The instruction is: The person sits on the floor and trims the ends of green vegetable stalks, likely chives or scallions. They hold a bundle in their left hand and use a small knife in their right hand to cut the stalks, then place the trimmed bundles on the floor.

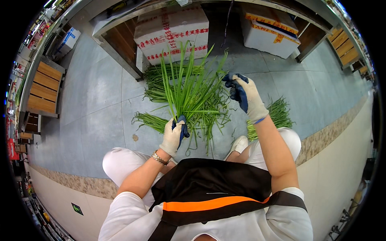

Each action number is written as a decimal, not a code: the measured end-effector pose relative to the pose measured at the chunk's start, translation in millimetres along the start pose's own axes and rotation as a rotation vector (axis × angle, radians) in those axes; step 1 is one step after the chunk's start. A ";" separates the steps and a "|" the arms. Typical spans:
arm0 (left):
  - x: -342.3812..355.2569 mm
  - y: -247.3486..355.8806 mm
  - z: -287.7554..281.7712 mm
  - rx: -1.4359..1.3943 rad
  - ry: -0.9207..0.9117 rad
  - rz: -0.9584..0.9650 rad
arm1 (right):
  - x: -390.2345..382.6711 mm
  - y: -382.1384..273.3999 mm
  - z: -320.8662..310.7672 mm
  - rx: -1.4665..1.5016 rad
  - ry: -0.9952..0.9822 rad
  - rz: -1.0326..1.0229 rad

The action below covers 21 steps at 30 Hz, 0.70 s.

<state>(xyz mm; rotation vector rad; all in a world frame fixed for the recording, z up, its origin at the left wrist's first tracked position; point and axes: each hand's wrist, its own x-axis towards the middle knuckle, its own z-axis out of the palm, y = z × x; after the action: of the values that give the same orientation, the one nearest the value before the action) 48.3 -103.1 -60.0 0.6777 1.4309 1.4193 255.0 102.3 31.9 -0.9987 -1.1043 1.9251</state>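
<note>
My left hand (174,135), in a white glove with a dark blue palm, is closed around the lower ends of a bunch of green chives (183,90). The long flat leaves fan out away from me. My right hand (246,95), gloved the same way, is raised to the right of the bunch with its fingers curled together. Whatever it may pinch is too small to make out. Beneath the held bunch lies a loose heap of chives (217,114) on the floor. Another chive pile (155,82) rests behind it, and a third pile (277,114) sits beside my right knee.
A white foam box (173,36) with red print stands under the metal table (132,66), just past the chives. Farther right is another foam box (269,40) with yellow tape. My white shoe (240,144) is close to the heap. Wooden-slat shelving (43,86) stands at left.
</note>
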 end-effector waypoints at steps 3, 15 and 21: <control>1.9 -5.5 -1.0 0.068 -0.012 0.040 | 3.3 14.0 0.5 0.065 -0.060 -0.025; -3.4 1.5 15.4 0.081 -0.017 0.011 | 3.6 33.7 10.3 0.612 -0.140 0.133; -2.9 2.1 15.2 0.005 -0.014 -0.023 | 2.5 24.9 13.0 0.395 -0.050 0.041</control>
<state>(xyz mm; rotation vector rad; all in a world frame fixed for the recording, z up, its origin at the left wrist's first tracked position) 62.5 -99.0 -55.0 0.6710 1.4278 1.3906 238.0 89.8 13.3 -0.7618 -0.6925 2.1026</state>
